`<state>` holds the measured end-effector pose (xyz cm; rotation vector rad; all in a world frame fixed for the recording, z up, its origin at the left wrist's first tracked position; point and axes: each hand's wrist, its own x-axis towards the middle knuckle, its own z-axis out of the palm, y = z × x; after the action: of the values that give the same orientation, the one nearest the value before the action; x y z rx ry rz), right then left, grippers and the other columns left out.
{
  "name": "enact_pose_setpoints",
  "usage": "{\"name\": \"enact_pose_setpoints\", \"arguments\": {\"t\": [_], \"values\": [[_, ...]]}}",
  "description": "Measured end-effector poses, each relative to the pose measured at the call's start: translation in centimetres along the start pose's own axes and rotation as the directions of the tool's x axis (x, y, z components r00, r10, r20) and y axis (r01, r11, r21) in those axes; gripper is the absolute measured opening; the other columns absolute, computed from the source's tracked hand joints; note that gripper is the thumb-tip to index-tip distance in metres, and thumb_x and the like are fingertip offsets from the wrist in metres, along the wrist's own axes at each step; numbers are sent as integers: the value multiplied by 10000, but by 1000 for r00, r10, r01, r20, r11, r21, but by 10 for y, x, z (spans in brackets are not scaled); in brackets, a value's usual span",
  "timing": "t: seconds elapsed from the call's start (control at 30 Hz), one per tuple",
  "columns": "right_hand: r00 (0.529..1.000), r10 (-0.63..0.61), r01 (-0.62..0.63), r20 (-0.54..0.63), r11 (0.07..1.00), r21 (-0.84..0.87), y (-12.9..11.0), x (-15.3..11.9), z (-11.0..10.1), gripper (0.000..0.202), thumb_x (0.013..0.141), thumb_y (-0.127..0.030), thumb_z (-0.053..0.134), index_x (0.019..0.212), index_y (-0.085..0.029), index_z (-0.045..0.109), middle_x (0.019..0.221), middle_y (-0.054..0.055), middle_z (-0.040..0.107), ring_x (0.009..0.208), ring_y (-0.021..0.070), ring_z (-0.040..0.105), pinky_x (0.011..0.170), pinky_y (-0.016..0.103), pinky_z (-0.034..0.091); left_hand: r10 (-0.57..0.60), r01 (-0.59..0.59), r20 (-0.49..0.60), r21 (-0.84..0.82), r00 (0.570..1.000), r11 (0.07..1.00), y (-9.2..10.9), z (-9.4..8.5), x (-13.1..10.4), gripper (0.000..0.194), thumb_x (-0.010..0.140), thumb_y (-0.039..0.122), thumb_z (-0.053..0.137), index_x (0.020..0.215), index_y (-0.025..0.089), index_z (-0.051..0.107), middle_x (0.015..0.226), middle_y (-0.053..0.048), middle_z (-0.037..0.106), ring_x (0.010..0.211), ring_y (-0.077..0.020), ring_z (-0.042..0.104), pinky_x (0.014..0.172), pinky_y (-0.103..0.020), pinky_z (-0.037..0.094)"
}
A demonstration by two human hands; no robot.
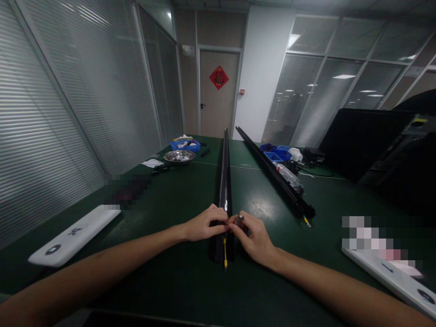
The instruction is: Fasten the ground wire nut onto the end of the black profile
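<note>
A long black rail (225,181) lies lengthwise in front of me on the green table. Its near end is between my hands. My left hand (205,224) is closed over the rail from the left, thumb and fingers pinched; what they pinch is hidden. My right hand (255,237) comes in from the right side, fingers closed around a small silvery metal piece (240,218) whose end sticks up. The fingertips of both hands meet above the rail. Below them a short yellow wire (225,254) sticks out of the rail's near end toward me.
A second black rail (272,168) lies slanted to the right, a yellow wire with a ring lug (307,221) at its end. Blue bins (272,156) stand beyond it. Back left are a metal bowl (179,156) and a blue tray (185,145). White cases (75,236) flank me.
</note>
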<state>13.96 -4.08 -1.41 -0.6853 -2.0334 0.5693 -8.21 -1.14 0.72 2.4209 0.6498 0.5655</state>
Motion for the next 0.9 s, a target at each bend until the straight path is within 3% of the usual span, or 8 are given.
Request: {"name": "enact_pose_setpoints", "arguments": {"t": [0.2, 0.9], "values": [[1000, 3, -3, 13, 999, 34, -2, -1, -1, 182, 1047, -245, 534, 966, -188, 687, 854, 37, 639, 730, 171, 604, 677, 295, 468, 7, -7, -3, 3, 1000, 1000, -1, 0, 0, 436, 1057, 546, 436, 913, 181, 626, 874, -17, 625, 890, -193, 560, 856, -322, 319], [1000, -10, 10, -4, 1000, 2, -3, 0, -1, 163, 1032, -287, 585, 979, -183, 699, 817, 26, 630, 673, 157, 572, 644, 277, 476, 7, -7, 3, 12, 1000, 1000, -5, 1, -1, 418, 1074, 508, 428, 887, 180, 608, 858, -10, 610, 870, -189, 554, 859, -324, 323]]}}
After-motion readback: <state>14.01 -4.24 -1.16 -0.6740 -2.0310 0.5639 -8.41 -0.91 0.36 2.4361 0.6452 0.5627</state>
